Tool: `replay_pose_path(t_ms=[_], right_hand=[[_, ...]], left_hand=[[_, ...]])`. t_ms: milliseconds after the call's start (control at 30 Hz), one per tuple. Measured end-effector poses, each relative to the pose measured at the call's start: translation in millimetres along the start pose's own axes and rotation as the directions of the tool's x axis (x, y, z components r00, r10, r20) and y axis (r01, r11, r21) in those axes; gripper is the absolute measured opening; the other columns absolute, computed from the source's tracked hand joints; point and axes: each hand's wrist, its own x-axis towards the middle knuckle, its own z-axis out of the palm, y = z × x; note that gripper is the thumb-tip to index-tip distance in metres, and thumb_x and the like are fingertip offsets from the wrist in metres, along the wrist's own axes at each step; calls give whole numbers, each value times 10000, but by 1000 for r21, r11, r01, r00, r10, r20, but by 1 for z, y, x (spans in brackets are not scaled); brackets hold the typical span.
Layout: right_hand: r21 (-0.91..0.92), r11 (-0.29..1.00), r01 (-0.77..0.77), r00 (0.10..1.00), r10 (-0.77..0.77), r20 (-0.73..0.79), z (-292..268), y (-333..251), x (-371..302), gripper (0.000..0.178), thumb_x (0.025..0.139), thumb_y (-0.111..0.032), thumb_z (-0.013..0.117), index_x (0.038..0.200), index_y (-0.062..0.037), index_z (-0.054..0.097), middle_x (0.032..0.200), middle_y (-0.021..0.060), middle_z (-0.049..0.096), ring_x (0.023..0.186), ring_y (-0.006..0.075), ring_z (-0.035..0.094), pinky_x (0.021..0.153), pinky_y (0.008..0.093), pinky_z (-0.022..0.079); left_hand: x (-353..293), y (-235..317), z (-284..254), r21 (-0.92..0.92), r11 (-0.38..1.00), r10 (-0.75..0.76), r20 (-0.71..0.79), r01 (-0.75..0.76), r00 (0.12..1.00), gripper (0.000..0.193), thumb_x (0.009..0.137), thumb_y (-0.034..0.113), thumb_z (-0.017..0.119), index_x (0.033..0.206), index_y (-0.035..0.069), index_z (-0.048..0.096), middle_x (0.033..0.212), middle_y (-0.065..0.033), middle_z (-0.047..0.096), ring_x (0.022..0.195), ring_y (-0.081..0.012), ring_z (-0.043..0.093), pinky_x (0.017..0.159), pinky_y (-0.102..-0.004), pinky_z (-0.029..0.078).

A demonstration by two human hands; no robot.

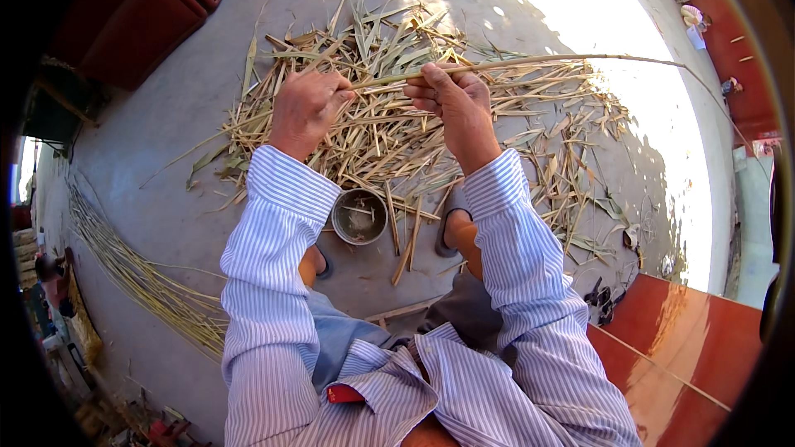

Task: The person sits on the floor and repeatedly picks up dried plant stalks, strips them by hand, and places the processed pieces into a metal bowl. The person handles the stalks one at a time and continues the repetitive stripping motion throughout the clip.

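Observation:
A long, thin reed stalk (563, 58) runs between my hands and far out to the right, where its thin end bends downward. My left hand (306, 112) is a closed fist around the stalk's greenish left part. On the right, my right hand (460, 108) pinches the same stalk between thumb and fingers, a short way from the left one. Beneath both hands spreads a heap of dry leaves and stripped husks (381, 141). Whether a blade is hidden inside my left fist I cannot make out.
A round metal bowl (359, 217) stands on the floor between my feet, with bits of straw in it. A bundle of long stalks (157, 285) lies at left. Dark red furniture (132, 16) stands at the upper left, and reddish tiles (679, 339) lie at lower right.

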Motion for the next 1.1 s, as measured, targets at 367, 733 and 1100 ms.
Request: replay_pose_path(t_ms=[367,733,1100], right_hand=[[-34,998,48,985,-53,-162,-39,-20,13,225,944,-194,610,975,29,612,871,127,692,741,165,695,608,216,565],[122,992,-1,997,11,-77,-28,-14,16,187,940,-171,616,1001,4,588,903,125,689,784,185,700,620,228,577],[-43,996,81,996,-79,34,9,-5,-12,228,925,-195,647,1016,9,601,882,126,697,762,179,703,632,241,574]], left_hand=[[-44,-75,-11,417,898,-121,-69,139,990,91,792,97,678,777,112,590,721,-50,608,733,-262,583,674,-399,360],[5,-12,-20,134,991,11,-110,4,994,105,783,195,723,810,118,657,693,-14,605,712,-209,571,698,-372,386],[13,31,20,-172,982,26,-285,-77,958,159,752,193,763,859,91,701,749,-23,664,717,-206,590,668,-351,416]])
